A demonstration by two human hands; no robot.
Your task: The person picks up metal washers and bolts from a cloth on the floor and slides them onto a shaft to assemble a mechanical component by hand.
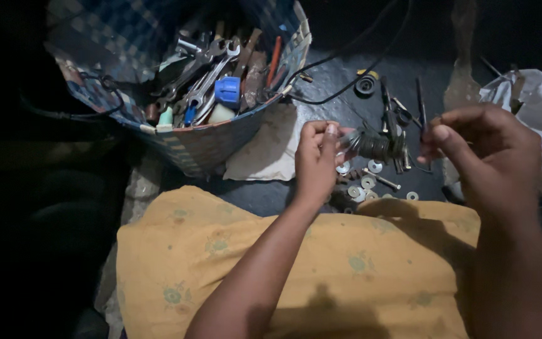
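Left hand (318,157) is what I see first, beyond the woven tool basket (189,144): fingers curled, pinching a dark ribbed metal part (374,145) above scattered washers (366,182). Right hand (481,150) pinches a thin dark pin (421,107) upright beside it.

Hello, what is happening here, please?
A person sits over a dark floor and holds a small dark metal part in the left hand. The right hand pinches something thin beside it. Washers and a bolt lie below. A woven basket of wrenches stands to the left.
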